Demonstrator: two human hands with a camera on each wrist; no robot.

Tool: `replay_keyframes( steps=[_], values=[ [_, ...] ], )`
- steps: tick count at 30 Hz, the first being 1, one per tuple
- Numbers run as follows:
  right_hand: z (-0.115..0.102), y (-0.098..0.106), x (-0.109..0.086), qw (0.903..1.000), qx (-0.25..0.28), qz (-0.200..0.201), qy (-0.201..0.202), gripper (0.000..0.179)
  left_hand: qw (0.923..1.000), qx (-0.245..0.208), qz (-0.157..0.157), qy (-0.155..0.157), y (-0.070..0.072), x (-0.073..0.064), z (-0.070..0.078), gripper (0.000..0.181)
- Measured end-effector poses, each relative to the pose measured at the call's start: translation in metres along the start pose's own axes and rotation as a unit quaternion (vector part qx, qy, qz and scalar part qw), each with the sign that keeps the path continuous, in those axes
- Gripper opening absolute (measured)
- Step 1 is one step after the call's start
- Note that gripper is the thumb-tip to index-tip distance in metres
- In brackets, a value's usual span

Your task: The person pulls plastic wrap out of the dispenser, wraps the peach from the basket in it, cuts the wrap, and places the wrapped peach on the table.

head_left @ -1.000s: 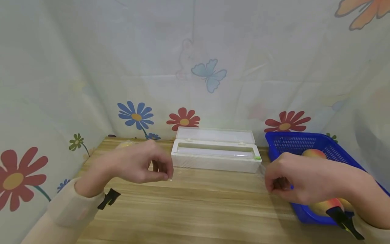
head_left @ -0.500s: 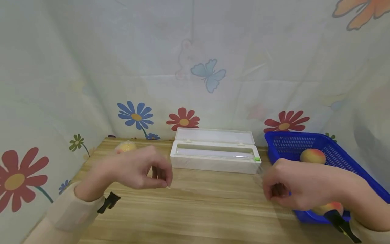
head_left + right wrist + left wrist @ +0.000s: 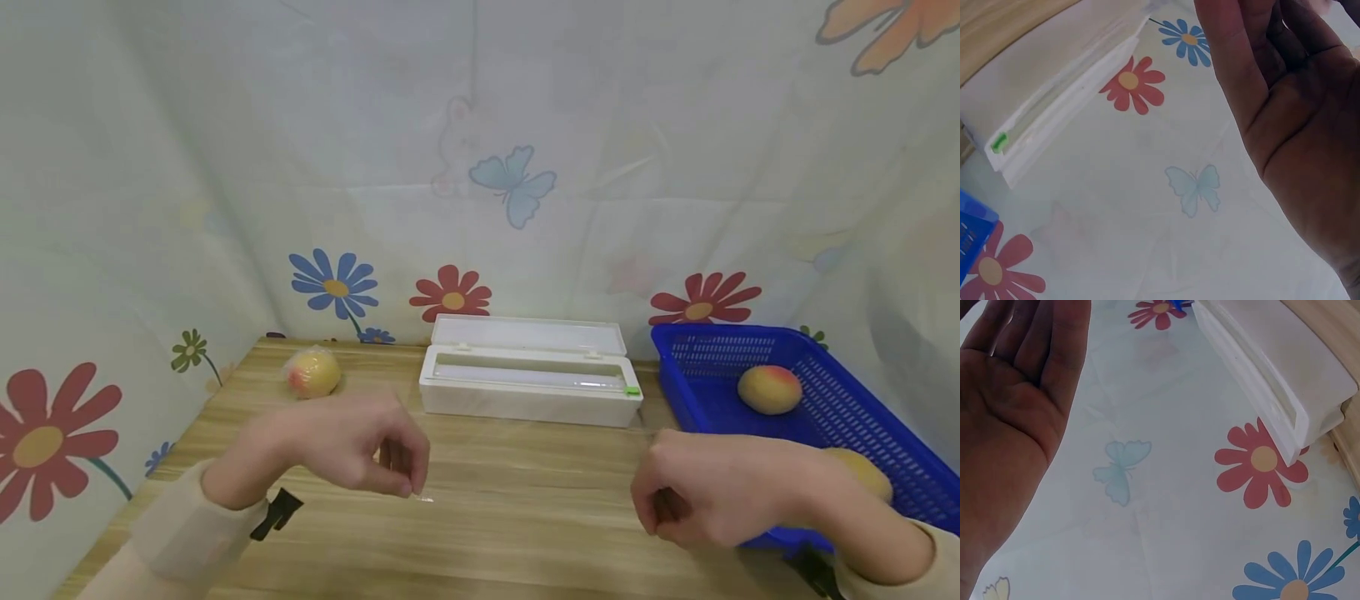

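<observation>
Both hands hang over the wooden table in front of the white cling film dispenser (image 3: pixel 532 398), whose lid stands up at the back. Between them stretches a sheet of clear cling film (image 3: pixel 425 499), so transparent that only a glint near the left fingertips shows. My left hand (image 3: pixel 352 442) pinches one end between thumb and fingertips. My right hand (image 3: pixel 720 492) has its fingers curled against the thumb at the other end; the film there is hardly visible. In the wrist views, the left palm (image 3: pixel 1010 425) and right palm (image 3: pixel 1310 131) show, with fingertips cut off.
A film-wrapped yellow-red fruit (image 3: pixel 313 372) sits at the table's back left. On the right a blue basket (image 3: pixel 678 400) holds an unwrapped fruit (image 3: pixel 770 389) and another fruit (image 3: pixel 862 473) partly behind my right arm. A patterned curtain (image 3: pixel 525 100) closes off the back.
Both hands have come down and nearer to me, away from the dispenser, with the film between them. The wrapped fruit, at first mostly hidden by the left hand, is now in full view.
</observation>
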State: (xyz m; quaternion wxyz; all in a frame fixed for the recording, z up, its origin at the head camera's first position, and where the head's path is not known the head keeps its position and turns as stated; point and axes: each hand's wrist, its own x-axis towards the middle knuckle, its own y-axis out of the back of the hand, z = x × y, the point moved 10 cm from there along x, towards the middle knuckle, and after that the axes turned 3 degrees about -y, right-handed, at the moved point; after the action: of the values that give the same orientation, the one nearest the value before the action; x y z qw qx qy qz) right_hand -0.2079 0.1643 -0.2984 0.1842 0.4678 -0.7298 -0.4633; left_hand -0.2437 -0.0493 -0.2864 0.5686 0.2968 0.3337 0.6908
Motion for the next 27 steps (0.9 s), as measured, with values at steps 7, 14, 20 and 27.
replay_keyframes(
  steps=[7, 14, 20, 27],
  values=[
    [0.008, -0.018, 0.003, 0.9990, 0.036, -0.027, -0.007, 0.024, 0.9989, -0.015, -0.031, 0.033, -0.017, 0.001, -0.013, 0.011],
    [0.019, -0.038, 0.008, 0.9978, 0.043, -0.044, -0.026, 0.022, 0.9977, -0.032, -0.045, 0.041, -0.035, 0.002, -0.025, 0.012],
    [0.021, -0.054, 0.012, 0.9990, 0.015, -0.043, -0.001, 0.023, 0.9967, -0.028, -0.063, 0.042, -0.054, 0.006, -0.033, 0.012],
    [0.023, -0.066, 0.017, 0.9989, -0.031, -0.029, 0.023, 0.024, 0.9960, 0.003, -0.072, 0.053, -0.067, 0.009, -0.040, 0.014]
  ],
)
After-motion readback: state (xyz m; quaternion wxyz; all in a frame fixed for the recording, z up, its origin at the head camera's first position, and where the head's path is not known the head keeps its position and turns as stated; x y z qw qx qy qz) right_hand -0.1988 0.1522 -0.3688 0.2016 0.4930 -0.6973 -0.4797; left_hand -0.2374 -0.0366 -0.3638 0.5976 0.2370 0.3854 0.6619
